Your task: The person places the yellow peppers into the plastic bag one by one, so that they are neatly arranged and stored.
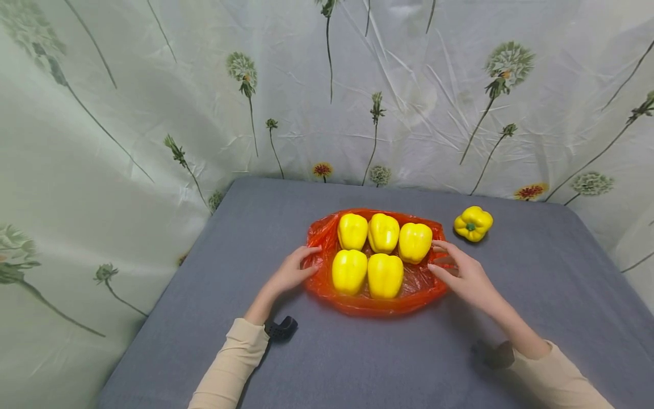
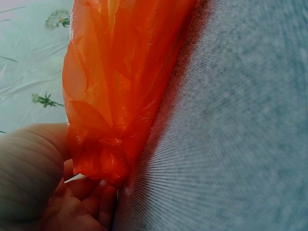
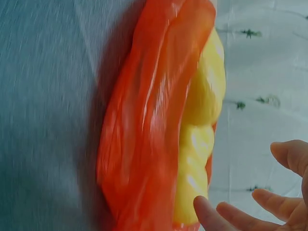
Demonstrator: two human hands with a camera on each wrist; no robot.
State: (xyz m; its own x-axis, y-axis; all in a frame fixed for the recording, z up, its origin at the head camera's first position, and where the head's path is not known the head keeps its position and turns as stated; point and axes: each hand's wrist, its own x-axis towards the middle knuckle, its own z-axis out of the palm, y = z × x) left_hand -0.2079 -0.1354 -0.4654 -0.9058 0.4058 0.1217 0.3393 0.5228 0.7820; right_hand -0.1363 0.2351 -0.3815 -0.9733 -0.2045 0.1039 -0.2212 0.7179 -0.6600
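An orange-red plastic bag (image 1: 357,307) lies spread wide on the grey table, its rim rolled out around several yellow bell peppers (image 1: 385,275). These stand in two rows, three at the back and two in front. At the bag's left end my left hand (image 1: 293,271) grips the gathered plastic between thumb and fingers; the left wrist view shows the bunched bag (image 2: 115,96) running into that hand (image 2: 33,178). My right hand (image 1: 467,281) hovers at the right end, fingers spread and holding nothing. In the right wrist view its fingers (image 3: 211,216) stand apart near the peppers (image 3: 192,178).
One more yellow bell pepper (image 1: 473,224) lies outside the bag at the back right, stem facing me. The grey tabletop (image 1: 388,363) extends around the bag. Behind and to the left hangs a pale curtain (image 1: 306,113) printed with dandelions.
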